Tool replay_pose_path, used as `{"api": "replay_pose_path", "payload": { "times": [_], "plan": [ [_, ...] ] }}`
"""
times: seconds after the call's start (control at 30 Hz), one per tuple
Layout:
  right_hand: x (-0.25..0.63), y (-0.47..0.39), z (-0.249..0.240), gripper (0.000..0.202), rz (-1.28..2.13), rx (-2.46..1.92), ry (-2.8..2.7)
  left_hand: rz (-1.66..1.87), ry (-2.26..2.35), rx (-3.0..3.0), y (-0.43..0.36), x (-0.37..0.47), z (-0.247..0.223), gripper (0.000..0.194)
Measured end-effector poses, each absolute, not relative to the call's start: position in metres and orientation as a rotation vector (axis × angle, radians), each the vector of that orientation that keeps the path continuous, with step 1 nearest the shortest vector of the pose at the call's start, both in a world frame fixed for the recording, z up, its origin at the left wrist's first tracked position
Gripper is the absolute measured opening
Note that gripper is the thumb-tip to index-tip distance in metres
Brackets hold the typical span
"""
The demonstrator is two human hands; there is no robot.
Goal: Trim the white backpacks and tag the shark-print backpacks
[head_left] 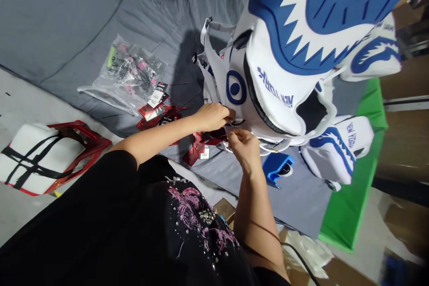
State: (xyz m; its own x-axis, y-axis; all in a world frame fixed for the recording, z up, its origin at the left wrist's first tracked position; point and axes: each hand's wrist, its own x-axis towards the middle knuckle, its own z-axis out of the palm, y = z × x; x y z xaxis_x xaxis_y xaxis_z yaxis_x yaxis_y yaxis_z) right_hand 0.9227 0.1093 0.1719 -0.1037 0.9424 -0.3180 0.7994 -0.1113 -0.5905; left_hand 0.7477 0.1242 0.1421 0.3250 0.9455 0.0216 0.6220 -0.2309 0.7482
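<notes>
Pale floor [13, 103] flanks a gray tabletop [73, 13] carrying one large white bag [284, 58], two smaller bags [338, 158], one blue dispenser [273, 167]. Left hand [214, 117] and right hand [247, 148] pinch fingers together at the large bag's near edge; what they grip is unclear.

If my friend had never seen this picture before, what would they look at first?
Probably the big white padded piece right of the middle, with blue zigzags like teeth and upside-down "NEW YORK" lettering. Next, maybe the bright green sheet along the right end of the grey cloth. The shiny red tags left of the middle, beside a clear plastic bag, might catch the eye too.
</notes>
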Motion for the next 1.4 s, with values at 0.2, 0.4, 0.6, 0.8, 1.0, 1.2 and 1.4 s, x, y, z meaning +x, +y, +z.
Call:
{"api": "replay_pose_path", "payload": {
  "times": [0.2, 0.4, 0.6, 0.8, 1.0, 1.2, 1.4],
  "plan": [
    [0.934, 0.111, 0.174, 0.033, 1.791, -1.520, -1.142, 0.849, 1.138, 1.690, 0.112, 0.721, 0.126, 0.029],
    [0.926, 0.107, 0.175, 0.043, 1.847, -1.452, -0.952, 1.110, 0.848, 1.403, 0.093, 0.709, 0.106, 0.038],
    [0.924, 0.105, 0.177, 0.045, 1.918, -1.441, -0.898, 1.515, 1.220, 1.327, 0.090, 0.720, 0.103, 0.006],
    [0.917, 0.101, 0.183, 0.040, 1.838, -1.350, -1.001, 1.428, 1.179, 1.965, 0.089, 0.734, 0.108, 0.021],
    [0.908, 0.095, 0.171, 0.033, 1.386, -1.421, -1.214, 1.323, 1.517, 2.296, 0.081, 0.750, 0.110, 0.023],
    [0.904, 0.091, 0.155, 0.021, 0.886, -1.475, -1.405, 1.158, 1.450, 2.262, 0.082, 0.755, 0.109, 0.024],
    [0.913, 0.096, 0.153, 0.026, 1.085, -1.461, -1.316, 1.414, 1.111, 1.902, 0.086, 0.763, 0.113, 0.021]
  ]
}}
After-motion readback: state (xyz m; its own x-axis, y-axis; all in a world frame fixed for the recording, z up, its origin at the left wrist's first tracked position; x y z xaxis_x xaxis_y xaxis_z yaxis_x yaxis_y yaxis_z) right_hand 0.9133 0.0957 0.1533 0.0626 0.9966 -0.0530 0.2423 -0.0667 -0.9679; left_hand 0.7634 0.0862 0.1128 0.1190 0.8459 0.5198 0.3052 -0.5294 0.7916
